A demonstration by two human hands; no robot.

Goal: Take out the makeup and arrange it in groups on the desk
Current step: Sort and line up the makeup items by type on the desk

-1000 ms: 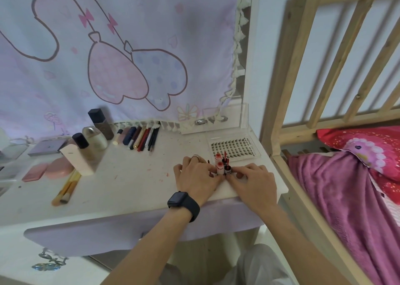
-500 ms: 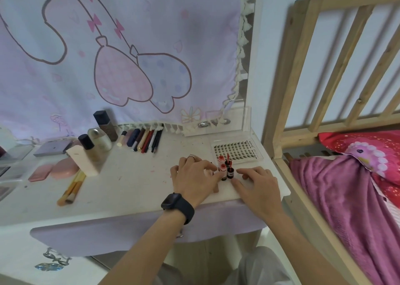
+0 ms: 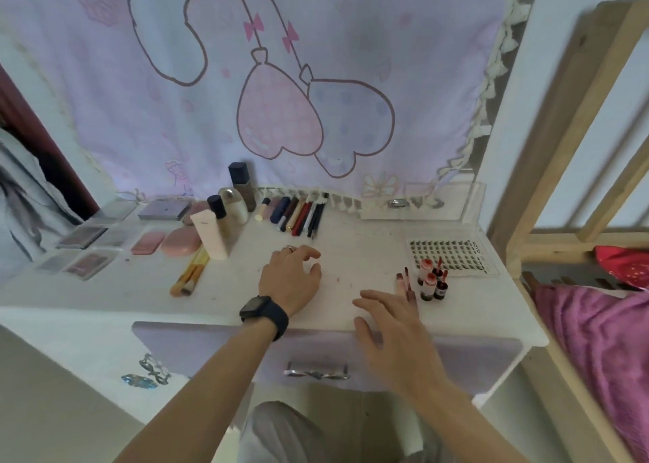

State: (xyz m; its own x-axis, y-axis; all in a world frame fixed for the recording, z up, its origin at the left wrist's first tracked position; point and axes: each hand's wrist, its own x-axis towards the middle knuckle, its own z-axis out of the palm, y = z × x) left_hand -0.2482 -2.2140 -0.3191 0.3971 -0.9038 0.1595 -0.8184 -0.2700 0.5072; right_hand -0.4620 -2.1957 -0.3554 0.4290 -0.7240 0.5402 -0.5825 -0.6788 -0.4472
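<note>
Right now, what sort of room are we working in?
Most likely a bedroom: a white desk laid with grouped makeup, a wooden bed frame with a pink blanket beside it, a cartoon cloth hanging behind.

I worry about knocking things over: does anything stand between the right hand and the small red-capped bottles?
Yes, partly. The slim pink tubes sit just beyond the fingertips of the right hand, close on the left of the red-capped bottles. Nothing else visible stands between.

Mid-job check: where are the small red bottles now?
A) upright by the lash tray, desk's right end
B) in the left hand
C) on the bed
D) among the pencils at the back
A: the small red bottles stand upright just in front of the lash tray.
</note>
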